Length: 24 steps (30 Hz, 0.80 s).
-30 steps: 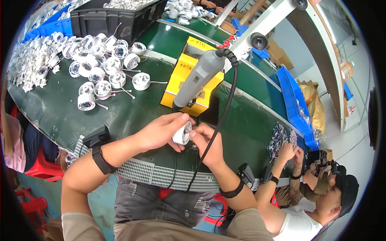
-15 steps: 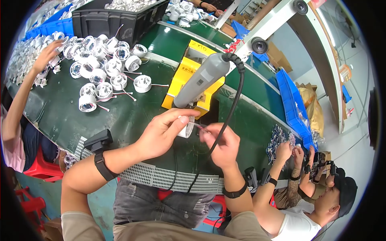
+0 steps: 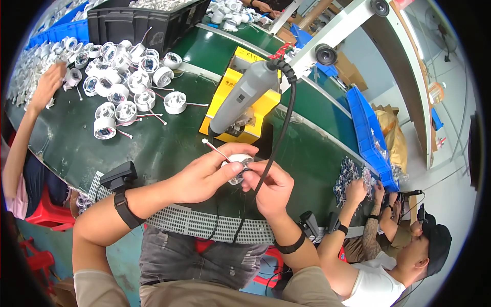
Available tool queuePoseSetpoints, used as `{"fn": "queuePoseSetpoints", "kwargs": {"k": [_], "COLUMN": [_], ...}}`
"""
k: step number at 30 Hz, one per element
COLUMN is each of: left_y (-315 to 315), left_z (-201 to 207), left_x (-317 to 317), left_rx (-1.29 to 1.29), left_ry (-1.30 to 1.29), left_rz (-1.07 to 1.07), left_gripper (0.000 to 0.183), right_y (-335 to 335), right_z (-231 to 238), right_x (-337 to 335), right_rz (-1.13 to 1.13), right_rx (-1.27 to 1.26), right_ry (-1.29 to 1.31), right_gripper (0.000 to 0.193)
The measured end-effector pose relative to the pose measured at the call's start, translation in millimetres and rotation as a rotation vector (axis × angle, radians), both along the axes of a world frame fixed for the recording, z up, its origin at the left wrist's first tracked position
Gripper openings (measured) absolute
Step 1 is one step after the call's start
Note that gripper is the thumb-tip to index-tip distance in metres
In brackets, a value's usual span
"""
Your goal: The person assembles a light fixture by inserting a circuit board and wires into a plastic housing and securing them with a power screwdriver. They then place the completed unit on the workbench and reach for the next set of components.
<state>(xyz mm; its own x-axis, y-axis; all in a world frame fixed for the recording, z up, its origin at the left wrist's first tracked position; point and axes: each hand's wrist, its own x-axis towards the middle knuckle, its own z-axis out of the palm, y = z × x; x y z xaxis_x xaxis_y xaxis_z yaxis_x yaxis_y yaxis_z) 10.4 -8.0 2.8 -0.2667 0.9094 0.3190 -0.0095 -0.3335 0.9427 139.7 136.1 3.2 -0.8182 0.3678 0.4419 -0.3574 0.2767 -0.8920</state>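
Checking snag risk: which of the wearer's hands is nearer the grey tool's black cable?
Right: the cable crosses in front of the right hand; the left hand is left of it.

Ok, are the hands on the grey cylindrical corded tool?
No, the left hand and right hand are at the white round plastic housing, not the tool.

Round white housing in both hands above green tabletop

The wire, earlier stretched rightward, now juts leftward from the housing.
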Motion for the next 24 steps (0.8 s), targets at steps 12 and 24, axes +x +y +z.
{"fn": "queuePoseSetpoints", "kwargs": {"k": [12, 24], "left_y": [7, 8], "left_z": [-6, -4], "left_x": [5, -11], "left_rx": [0.162, -0.312], "left_ry": [-0.060, 0.001], "left_rz": [-0.052, 0.098], "left_gripper": [0.057, 0.048], "right_y": [-4, 13], "right_z": [-15, 1], "right_x": [-12, -24], "right_rz": [-0.161, -0.331], "right_rx": [0.056, 0.438], "right_ry": [0.120, -0.047], "right_gripper": [0.043, 0.030]}}
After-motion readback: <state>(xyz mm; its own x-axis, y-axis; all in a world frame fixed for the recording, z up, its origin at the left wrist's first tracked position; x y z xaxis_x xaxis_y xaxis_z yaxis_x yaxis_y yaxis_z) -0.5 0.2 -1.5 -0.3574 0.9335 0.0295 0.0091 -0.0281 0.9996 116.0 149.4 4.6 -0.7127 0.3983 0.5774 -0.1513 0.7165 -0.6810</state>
